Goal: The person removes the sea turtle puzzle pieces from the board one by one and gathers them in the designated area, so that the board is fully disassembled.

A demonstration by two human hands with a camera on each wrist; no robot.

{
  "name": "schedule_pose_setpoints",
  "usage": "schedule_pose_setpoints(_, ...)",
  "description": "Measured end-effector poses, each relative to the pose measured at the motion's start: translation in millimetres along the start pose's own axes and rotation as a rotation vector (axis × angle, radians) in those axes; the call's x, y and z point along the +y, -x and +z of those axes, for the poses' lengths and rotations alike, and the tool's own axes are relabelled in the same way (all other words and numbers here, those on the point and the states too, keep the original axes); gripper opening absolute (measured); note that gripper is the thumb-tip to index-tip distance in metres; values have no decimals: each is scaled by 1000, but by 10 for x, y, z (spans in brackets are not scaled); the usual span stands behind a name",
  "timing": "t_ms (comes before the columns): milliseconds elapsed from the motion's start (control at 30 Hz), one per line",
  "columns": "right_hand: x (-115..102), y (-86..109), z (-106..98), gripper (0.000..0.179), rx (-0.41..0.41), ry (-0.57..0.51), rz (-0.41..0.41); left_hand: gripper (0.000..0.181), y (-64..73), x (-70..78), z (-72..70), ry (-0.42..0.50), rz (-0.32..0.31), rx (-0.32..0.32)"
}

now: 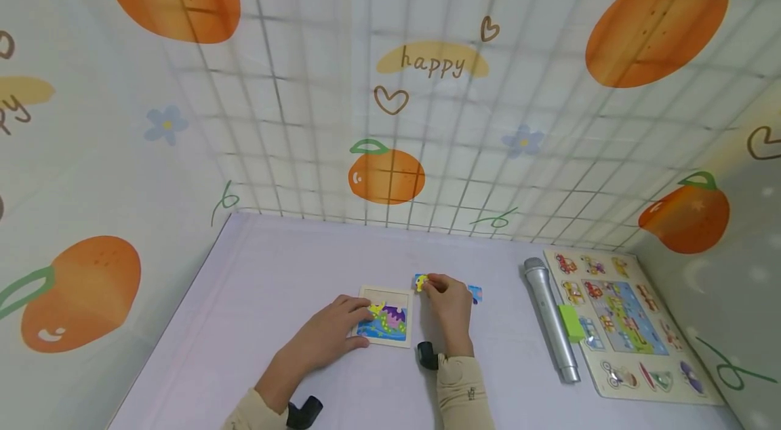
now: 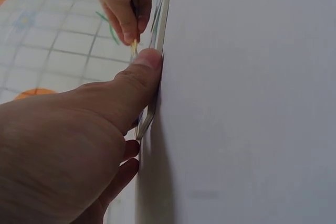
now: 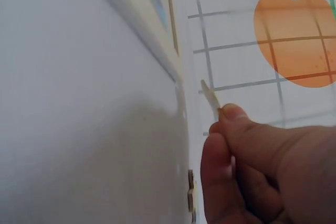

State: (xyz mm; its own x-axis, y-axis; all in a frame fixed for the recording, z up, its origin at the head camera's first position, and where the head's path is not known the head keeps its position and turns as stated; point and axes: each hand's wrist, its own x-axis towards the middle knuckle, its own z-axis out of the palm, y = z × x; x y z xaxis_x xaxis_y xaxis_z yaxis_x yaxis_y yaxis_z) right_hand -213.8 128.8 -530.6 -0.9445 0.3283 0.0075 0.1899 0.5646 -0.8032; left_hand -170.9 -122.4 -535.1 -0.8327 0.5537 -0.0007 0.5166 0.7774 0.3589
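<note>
A small wooden jigsaw puzzle tray (image 1: 411,321) lies on the table, partly filled with pieces of a colourful picture. My left hand (image 1: 334,329) rests at its left side, fingers over the edge and thumb by the near left corner. To the right of the tray, my right hand (image 1: 450,304) pinches a puzzle piece (image 1: 419,281) with yellow and blue on it. In the right wrist view this puzzle piece (image 3: 211,98) shows edge-on between thumb and fingertips, above the table. Another puzzle piece (image 1: 476,293) lies beyond the right hand, partly hidden by it.
On the right are a silver microphone (image 1: 552,325), a lime-green block (image 1: 571,323) and a large wooden picture board (image 1: 628,321) with vehicle shapes. A wire grid covered by orange-printed cloth (image 1: 390,176) stands behind the white table (image 1: 293,253).
</note>
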Motion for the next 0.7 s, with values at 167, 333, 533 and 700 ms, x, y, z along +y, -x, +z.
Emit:
schedule_pose_setpoints(167,-9,10,13,21,2,4,-7,45,48,-32,-16,14,-8,11)
schedule_pose_setpoints(333,-15,24,29,20,-7,7,-4,44,83,-57,-15,21,-16,25)
schedule_pose_setpoints(533,-6,28,65,19,-22,25,-13,44,109,-87,-19,32,-21,35)
schedule_pose_setpoints(700,-9,39,65,20,-34,50,-6,44,117,-90,-25,39,-12,36)
